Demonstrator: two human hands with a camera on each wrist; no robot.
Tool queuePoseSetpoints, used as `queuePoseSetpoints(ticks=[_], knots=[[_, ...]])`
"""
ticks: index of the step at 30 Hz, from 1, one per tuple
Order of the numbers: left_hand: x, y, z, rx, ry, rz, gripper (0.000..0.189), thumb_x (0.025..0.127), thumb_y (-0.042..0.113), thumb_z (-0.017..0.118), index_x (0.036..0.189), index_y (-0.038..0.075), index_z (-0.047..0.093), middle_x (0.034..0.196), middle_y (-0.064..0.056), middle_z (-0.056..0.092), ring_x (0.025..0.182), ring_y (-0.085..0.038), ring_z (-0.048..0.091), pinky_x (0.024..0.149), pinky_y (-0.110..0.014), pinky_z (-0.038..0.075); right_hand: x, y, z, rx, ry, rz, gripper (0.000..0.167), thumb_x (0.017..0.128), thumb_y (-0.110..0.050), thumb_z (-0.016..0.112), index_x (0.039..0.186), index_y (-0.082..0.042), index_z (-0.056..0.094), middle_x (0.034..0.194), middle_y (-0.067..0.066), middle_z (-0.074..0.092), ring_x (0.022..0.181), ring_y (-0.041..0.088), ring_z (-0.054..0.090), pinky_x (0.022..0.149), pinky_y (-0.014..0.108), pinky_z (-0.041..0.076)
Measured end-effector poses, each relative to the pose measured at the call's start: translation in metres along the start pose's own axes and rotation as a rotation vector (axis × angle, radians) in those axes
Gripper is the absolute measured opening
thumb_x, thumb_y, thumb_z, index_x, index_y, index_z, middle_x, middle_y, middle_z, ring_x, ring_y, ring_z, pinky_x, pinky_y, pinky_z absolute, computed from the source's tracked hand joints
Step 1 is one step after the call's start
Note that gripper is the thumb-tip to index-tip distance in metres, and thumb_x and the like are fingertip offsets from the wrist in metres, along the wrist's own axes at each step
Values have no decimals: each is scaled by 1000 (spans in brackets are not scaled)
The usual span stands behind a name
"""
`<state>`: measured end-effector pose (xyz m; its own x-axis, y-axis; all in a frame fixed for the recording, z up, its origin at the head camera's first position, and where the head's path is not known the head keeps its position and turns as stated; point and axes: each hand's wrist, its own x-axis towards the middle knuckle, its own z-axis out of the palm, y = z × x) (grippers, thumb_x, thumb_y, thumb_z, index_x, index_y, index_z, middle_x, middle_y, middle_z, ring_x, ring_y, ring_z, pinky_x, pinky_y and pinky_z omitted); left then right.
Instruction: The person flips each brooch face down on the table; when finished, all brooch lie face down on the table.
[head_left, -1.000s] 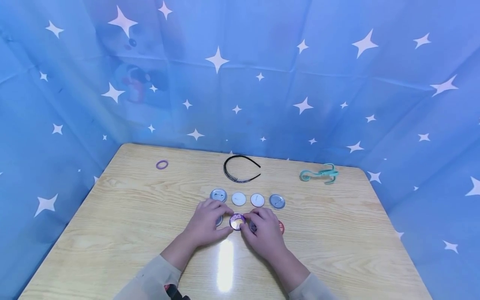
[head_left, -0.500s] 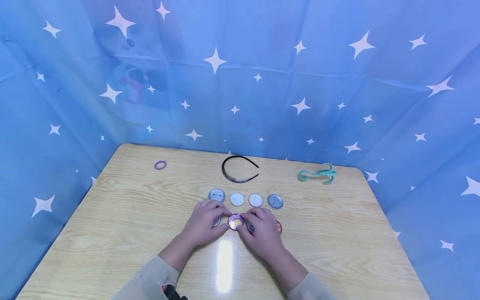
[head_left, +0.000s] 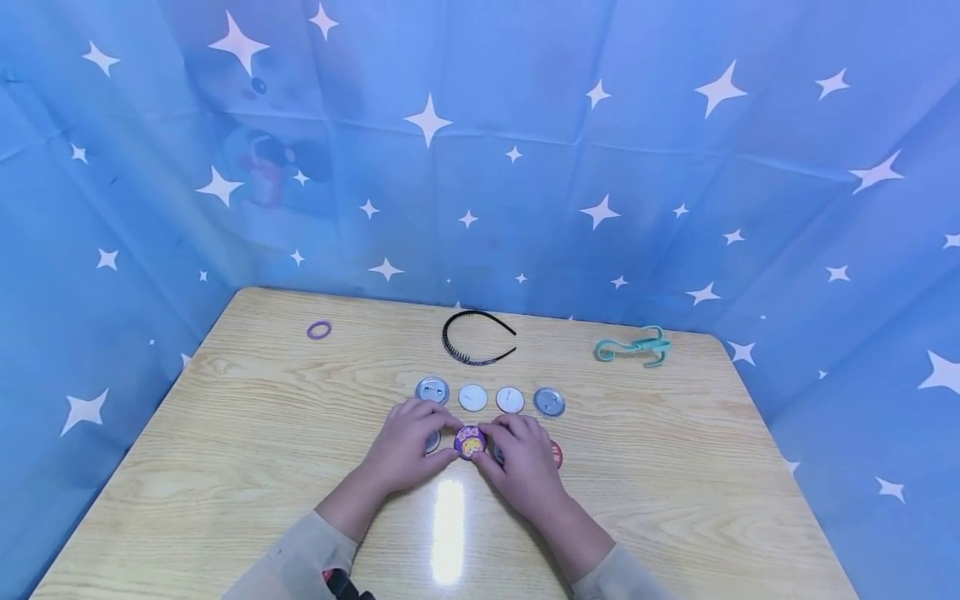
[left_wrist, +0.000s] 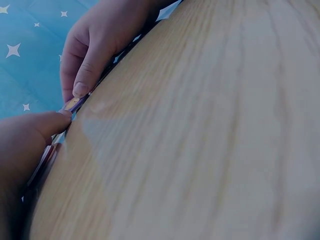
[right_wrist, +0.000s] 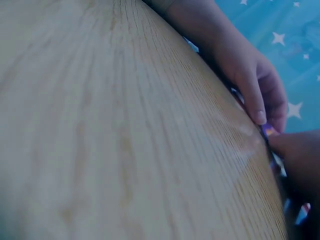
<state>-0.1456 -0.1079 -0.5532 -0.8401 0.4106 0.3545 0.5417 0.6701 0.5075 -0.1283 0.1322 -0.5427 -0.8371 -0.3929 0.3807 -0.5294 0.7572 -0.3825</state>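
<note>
A round purple button badge (head_left: pixel 470 443) with a yellow cartoon figure lies face up at the middle of the table. My left hand (head_left: pixel 408 446) holds its left edge between thumb and fingers. From the other side, my right hand (head_left: pixel 523 458) grips its right edge with thumb and index finger. Both thumbs meet the badge's near rim, and its purple side (left_wrist: pixel 75 103) shows between the hands in the left wrist view. Under the left hand a silver badge (head_left: pixel 432 442) is partly covered. A red badge (head_left: pixel 557 454) peeks out beyond the right hand, with another badge mostly hidden beneath that hand.
Behind the hands runs a row of badges turned back up: silver (head_left: pixel 432 390), white (head_left: pixel 472 397), white (head_left: pixel 510 400) and silver (head_left: pixel 549 402). Farther back lie a purple hair tie (head_left: pixel 318 330), a black headband (head_left: pixel 447 340) and a teal hair claw (head_left: pixel 637 346). A blue star-patterned curtain (head_left: pixel 480 167) surrounds the table.
The glare on the purple badge's face has faded, so its picture shows more clearly. Both hands keep their hold with hardly any movement; the whole head view has shifted slightly.
</note>
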Motion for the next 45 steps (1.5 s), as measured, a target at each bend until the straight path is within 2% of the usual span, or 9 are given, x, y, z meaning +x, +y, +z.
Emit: queuePoseSetpoints(ticks=[5, 10, 15, 24, 32, 40, 45], knots=[[0, -1, 1, -27, 14, -3, 36, 86, 36, 89, 118, 25, 77, 121, 7, 73, 122, -21, 59, 111, -52, 41, 0, 0, 0, 5, 9, -1, 40, 88, -35, 87, 119, -12, 77, 117, 5, 69, 110, 31, 58, 101, 53, 45], [0, -1, 0, -63, 41, 16, 35, 84, 33, 91, 115, 25, 77, 112, 12, 75, 116, -16, 60, 108, -49, 42, 0, 1, 0, 38, 66, -35, 37, 88, -33, 89, 118, -15, 79, 115, 0, 75, 108, 28, 61, 96, 52, 48], [1, 1, -2, -87, 38, 7, 33, 84, 32, 92, 112, 25, 77, 108, 14, 74, 114, -15, 60, 106, -47, 42, 1, 1, 0, 70, 111, -46, 33, 87, -28, 90, 117, -17, 81, 110, -2, 79, 104, 23, 64, 93, 47, 50], [0, 1, -2, -90, 38, 1, 29, 84, 31, 91, 109, 26, 77, 108, 15, 75, 112, -14, 61, 106, -46, 43, 1, -1, -2, 125, 154, -46, 26, 87, -16, 90, 112, -14, 83, 105, -3, 80, 99, 18, 67, 88, 42, 53], [0, 3, -2, -106, 38, -2, 24, 85, 31, 91, 106, 26, 77, 105, 16, 74, 109, -12, 61, 105, -46, 43, 1, 0, -2, 164, 186, -64, 23, 86, -12, 89, 108, -13, 83, 102, -4, 80, 96, 17, 70, 86, 40, 54], [-1, 1, -1, -119, 61, -10, 17, 87, 28, 89, 99, 28, 77, 100, 20, 73, 106, -10, 62, 102, -46, 45, 1, 0, 0, 165, 183, -55, 20, 87, -11, 89, 106, -14, 81, 101, -6, 78, 97, 15, 70, 87, 37, 55], [0, 2, -3, -135, 77, -6, 16, 87, 25, 89, 97, 27, 77, 100, 17, 74, 105, -12, 63, 101, -46, 47, 2, 0, 0, 173, 164, -38, 18, 88, -12, 88, 104, -14, 79, 101, -7, 76, 97, 15, 69, 85, 37, 55]])
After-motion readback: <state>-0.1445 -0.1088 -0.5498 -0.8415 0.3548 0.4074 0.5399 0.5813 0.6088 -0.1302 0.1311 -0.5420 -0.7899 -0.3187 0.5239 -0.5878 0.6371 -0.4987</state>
